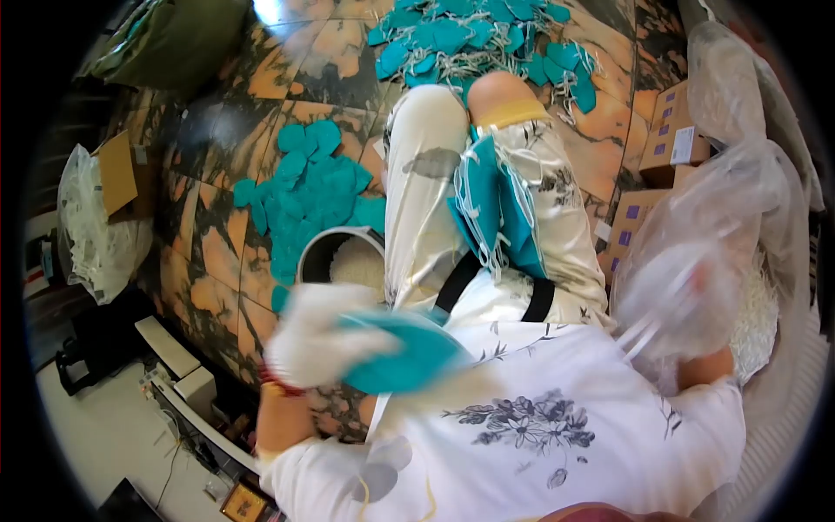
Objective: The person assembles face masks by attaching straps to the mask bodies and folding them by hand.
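Observation:
My left hand (317,335), in a white glove and smeared by motion, is closed on a teal mask (404,352) in front of my torso. My right hand (687,291) is at the right, also gloved in white and strongly blurred, against a clear plastic bag (748,196). Thin white elastic straps (642,335) trail from it; its fingers are hard to make out. Across my lap lie several teal masks (496,200) with white straps, above two black bands (457,283) around my thighs.
On the marble floor (226,226) lie a pile of teal mask pieces (309,191) and a farther heap of strapped masks (461,39). A round container (317,252) stands beside my leg. Cardboard boxes (674,130) line the right; a plastic-wrapped box (96,217) is left.

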A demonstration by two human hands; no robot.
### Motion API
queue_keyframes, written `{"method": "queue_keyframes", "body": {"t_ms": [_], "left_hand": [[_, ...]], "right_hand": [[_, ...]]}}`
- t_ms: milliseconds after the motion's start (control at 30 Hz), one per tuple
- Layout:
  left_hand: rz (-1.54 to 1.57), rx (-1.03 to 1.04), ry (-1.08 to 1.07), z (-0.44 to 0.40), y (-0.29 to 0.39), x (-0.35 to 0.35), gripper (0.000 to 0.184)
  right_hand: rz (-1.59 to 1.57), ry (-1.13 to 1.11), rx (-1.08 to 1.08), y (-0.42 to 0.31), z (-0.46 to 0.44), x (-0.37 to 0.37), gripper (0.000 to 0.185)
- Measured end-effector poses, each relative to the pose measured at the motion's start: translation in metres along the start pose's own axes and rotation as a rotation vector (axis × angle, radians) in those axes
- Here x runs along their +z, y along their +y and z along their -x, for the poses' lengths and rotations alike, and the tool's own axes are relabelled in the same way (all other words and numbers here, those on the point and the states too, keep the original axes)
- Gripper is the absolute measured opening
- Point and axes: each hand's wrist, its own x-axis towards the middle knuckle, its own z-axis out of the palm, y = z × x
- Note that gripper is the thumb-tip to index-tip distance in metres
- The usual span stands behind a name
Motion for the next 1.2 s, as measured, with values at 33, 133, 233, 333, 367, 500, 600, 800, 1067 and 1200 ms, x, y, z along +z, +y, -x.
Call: {"method": "queue_keyframes", "body": {"t_ms": [33,133,233,333,367,500,600,800,1067,1200], "left_hand": [[0.422,-0.227,0.328,0.012,-0.005,-0.003,0.026],[0.626,0.091,0.436,0.004,-0.042,0.007,0.047],[1.089,-0.046,0.501,-0.035,-0.028,0.045,0.056],[1.116,-0.194,0.283,-0.040,-0.016,0.061,0.069],[1.314,-0.161,0.130,-0.052,-0.032,0.071,0.068],[1.096,-0.093,0.055,-0.063,-0.066,0.087,0.053],[0.538,0.050,0.282,-0.058,-0.049,0.079,0.046],[0.065,-0.005,0.752,-0.043,0.006,-0.002,0.044],[-0.756,-0.015,0.432,-0.075,0.044,0.045,0.068],[-0.646,-0.194,0.407,-0.072,0.029,0.041,0.058]], "right_hand": [[-0.212,0.169,-0.108,-0.010,0.016,-0.022,0.020],[0.300,0.376,-0.299,-0.019,-0.007,-0.014,0.025],[0.993,0.165,-0.264,-0.002,-0.078,0.020,0.022],[1.247,-0.024,-0.632,0.035,-0.127,0.031,0.027],[1.192,-0.094,-0.583,0.040,-0.131,0.036,0.031],[1.168,-0.127,-0.399,0.054,-0.136,0.037,0.024],[1.095,-0.104,-0.270,0.050,-0.136,0.038,0.023],[1.555,-0.136,-0.238,0.027,-0.137,0.033,0.020],[1.267,-0.031,-0.420,0.031,-0.144,0.022,0.022],[1.082,0.129,-0.331,0.016,-0.126,0.008,0.036]]}}
